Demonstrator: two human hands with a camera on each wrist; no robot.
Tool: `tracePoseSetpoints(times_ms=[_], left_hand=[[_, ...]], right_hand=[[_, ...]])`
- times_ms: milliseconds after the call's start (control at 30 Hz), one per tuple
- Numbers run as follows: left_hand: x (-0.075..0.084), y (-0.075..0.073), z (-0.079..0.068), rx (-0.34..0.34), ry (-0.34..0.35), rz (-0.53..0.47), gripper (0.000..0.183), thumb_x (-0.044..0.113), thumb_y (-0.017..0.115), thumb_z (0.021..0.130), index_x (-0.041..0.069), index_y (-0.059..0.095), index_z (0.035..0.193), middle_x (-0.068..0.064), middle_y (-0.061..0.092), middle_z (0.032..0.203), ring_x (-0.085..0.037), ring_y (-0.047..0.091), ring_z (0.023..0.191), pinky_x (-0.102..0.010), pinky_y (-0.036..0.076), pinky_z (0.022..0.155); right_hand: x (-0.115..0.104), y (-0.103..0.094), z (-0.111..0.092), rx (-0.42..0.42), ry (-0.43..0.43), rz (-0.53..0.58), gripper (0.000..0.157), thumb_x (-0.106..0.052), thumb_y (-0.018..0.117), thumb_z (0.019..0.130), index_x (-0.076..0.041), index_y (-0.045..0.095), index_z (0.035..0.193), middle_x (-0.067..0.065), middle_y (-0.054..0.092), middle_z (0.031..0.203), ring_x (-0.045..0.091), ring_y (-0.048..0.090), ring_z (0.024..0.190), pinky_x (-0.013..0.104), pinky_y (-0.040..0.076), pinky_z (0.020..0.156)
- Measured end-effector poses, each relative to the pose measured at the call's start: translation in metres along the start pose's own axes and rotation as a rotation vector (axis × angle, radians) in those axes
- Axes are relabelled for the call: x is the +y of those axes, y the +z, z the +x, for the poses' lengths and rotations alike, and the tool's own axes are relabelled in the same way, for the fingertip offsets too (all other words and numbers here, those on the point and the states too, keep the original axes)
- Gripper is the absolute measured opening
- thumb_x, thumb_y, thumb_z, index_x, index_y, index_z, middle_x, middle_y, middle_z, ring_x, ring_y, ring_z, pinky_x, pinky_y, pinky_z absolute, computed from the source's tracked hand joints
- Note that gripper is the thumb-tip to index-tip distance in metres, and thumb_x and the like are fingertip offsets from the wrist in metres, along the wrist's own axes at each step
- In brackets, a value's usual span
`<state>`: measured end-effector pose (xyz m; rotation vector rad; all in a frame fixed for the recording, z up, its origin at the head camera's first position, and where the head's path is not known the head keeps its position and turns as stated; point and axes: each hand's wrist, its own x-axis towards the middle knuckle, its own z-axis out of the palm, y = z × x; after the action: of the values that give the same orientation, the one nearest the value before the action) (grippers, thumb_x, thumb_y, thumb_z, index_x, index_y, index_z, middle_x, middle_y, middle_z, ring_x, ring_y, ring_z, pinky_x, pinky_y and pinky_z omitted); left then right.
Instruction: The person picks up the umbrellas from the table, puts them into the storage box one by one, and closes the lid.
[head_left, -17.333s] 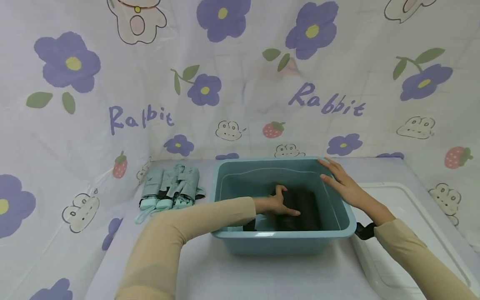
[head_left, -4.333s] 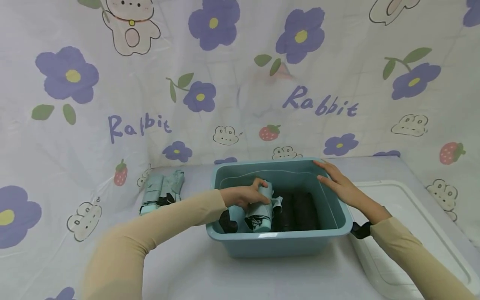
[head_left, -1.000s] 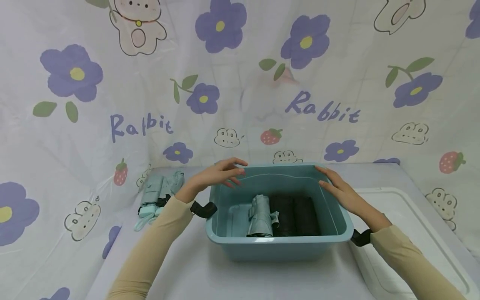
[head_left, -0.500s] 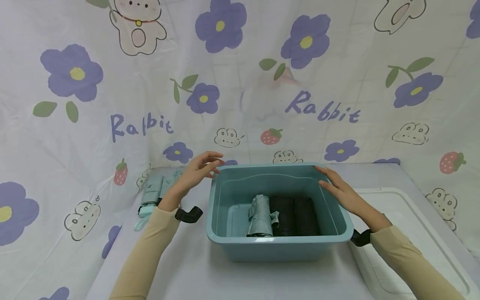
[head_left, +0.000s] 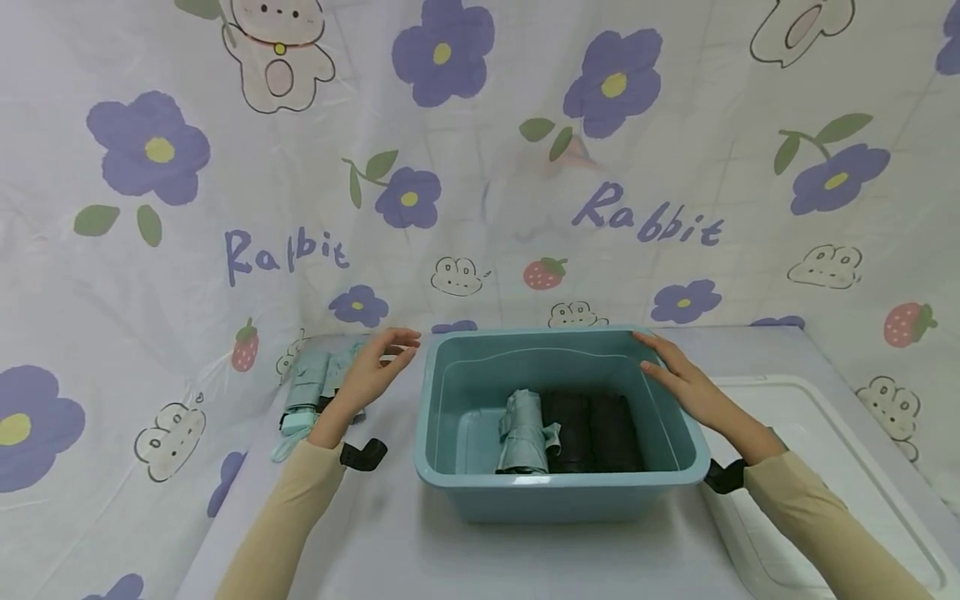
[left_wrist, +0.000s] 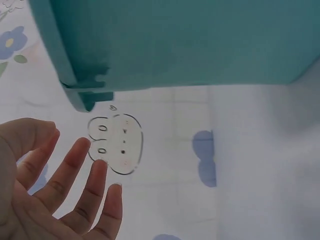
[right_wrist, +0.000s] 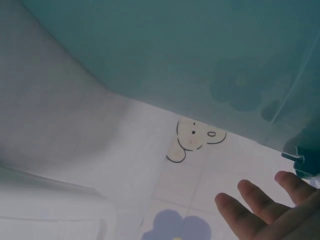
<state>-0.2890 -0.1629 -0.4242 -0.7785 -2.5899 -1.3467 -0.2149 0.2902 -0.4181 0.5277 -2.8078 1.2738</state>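
Note:
My left hand (head_left: 375,368), empty with fingers loosely bent, hovers between the blue bin (head_left: 562,481) and the folded pale-teal umbrellas (head_left: 306,379) on the table at the left, partly covering them. In the left wrist view the fingers (left_wrist: 94,192) are spread beside the bin's wall. My right hand (head_left: 686,385) rests with extended fingers on the bin's right rim. Inside the bin a folded pale-teal umbrella (head_left: 522,433) lies beside two dark rolled bundles (head_left: 567,433), side by side; their kind is hard to tell in the shade.
A white lid (head_left: 817,467) lies flat on the table to the right, under my right forearm. Behind the table hangs a white curtain (head_left: 495,242) printed with flowers and rabbits. The bin's left part shows its bare floor (head_left: 474,442).
An umbrella from the left pile now lies in the bin, released by my left hand. Over the last second that hand has moved left, off the bin. The right hand stays on the rim.

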Motion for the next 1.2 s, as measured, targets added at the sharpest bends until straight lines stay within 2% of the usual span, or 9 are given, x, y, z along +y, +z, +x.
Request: tracePoseSetpoints(times_ms=[233, 333, 500, 667, 767, 1033, 1200], left_hand=[[-0.024, 0.004, -0.017, 0.032, -0.064, 0.079, 0.032, 0.028, 0.05, 0.089, 0.017, 0.048, 0.12, -0.003, 0.054, 0.113, -0.022, 0.051, 0.101, -0.042, 0.043, 0.079], [-0.034, 0.004, -0.025, 0.052, -0.067, 0.096, 0.033, 0.023, 0.051, 0.089, 0.012, 0.048, 0.119, -0.007, 0.054, 0.112, -0.027, 0.05, 0.1, -0.045, 0.042, 0.078], [-0.055, 0.001, -0.034, 0.068, -0.083, 0.177, 0.034, 0.018, 0.053, 0.088, 0.008, 0.048, 0.12, -0.011, 0.051, 0.116, -0.028, 0.049, 0.104, -0.045, 0.04, 0.084], [-0.075, -0.005, -0.045, 0.075, -0.232, 0.334, 0.035, 0.02, 0.053, 0.087, 0.009, 0.047, 0.12, -0.016, 0.05, 0.118, -0.032, 0.047, 0.107, -0.047, 0.038, 0.084], [-0.083, -0.008, -0.051, 0.079, -0.32, 0.392, 0.036, 0.022, 0.054, 0.086, 0.009, 0.048, 0.12, -0.018, 0.051, 0.117, -0.034, 0.047, 0.105, -0.049, 0.037, 0.082], [-0.093, -0.015, -0.053, 0.069, -0.421, 0.458, 0.042, 0.027, 0.052, 0.086, 0.013, 0.044, 0.124, -0.021, 0.041, 0.123, -0.043, 0.039, 0.101, -0.058, 0.034, 0.075], [-0.102, -0.018, -0.049, 0.008, -0.483, 0.491, 0.048, 0.027, 0.051, 0.086, 0.013, 0.036, 0.13, -0.027, 0.031, 0.126, -0.048, 0.032, 0.106, -0.061, 0.03, 0.079]], right_hand=[[0.0, 0.001, 0.002, -0.003, -0.012, 0.003, 0.05, -0.029, 0.035, 0.095, -0.017, 0.017, 0.14, 0.015, 0.009, 0.145, 0.041, 0.008, 0.129, 0.067, 0.013, 0.089], [0.0, 0.001, 0.0, -0.001, -0.01, 0.007, 0.05, -0.029, 0.035, 0.095, -0.017, 0.017, 0.14, 0.015, 0.009, 0.144, 0.041, 0.009, 0.129, 0.068, 0.014, 0.089], [-0.001, 0.001, 0.0, -0.007, -0.009, 0.014, 0.05, -0.03, 0.035, 0.095, -0.019, 0.016, 0.14, 0.015, 0.009, 0.145, 0.042, 0.009, 0.129, 0.068, 0.014, 0.088], [-0.002, 0.0, 0.0, -0.012, -0.006, 0.01, 0.05, -0.029, 0.035, 0.095, -0.019, 0.016, 0.14, 0.015, 0.008, 0.145, 0.042, 0.009, 0.129, 0.068, 0.014, 0.089], [-0.002, 0.0, 0.0, -0.015, 0.0, 0.007, 0.05, -0.029, 0.035, 0.095, -0.02, 0.016, 0.14, 0.015, 0.009, 0.145, 0.041, 0.009, 0.129, 0.067, 0.014, 0.089], [-0.002, 0.0, 0.0, -0.015, -0.011, -0.001, 0.05, -0.028, 0.034, 0.095, -0.016, 0.016, 0.14, 0.016, 0.01, 0.144, 0.042, 0.01, 0.128, 0.067, 0.014, 0.089], [-0.001, 0.001, 0.001, -0.01, -0.009, -0.002, 0.05, -0.029, 0.034, 0.095, -0.018, 0.016, 0.14, 0.017, 0.01, 0.144, 0.042, 0.011, 0.128, 0.067, 0.015, 0.089]])
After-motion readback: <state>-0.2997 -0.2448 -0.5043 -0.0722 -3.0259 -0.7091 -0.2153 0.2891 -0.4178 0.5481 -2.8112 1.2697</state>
